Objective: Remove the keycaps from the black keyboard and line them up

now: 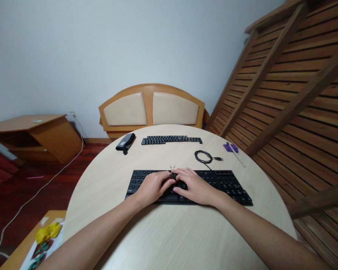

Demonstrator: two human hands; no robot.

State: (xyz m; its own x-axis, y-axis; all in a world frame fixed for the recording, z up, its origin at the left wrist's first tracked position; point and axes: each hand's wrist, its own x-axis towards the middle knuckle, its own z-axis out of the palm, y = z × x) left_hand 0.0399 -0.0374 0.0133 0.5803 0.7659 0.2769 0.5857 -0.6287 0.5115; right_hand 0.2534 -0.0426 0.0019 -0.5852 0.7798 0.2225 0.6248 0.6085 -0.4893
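Observation:
A black keyboard (228,182) lies across the round pale wooden table (169,240) in front of me. Both my hands rest on its middle, fingertips meeting. My left hand (153,186) is curled, its fingers pinched toward a small black piece (173,176) between the two hands. My right hand (195,186) lies beside it, fingers bent and pressed toward the same spot with the thumb tucked under. Two thin wire ends (173,166) stick up just behind the fingertips. What the fingers grip is too small to name.
A long block of loose dark keycaps (171,140) lies in rows at the table's far side, a black pouch (125,142) to its left. A coiled black USB cable (204,156) and a purple tool (231,147) lie at the right. A chair back (150,108) stands behind the table.

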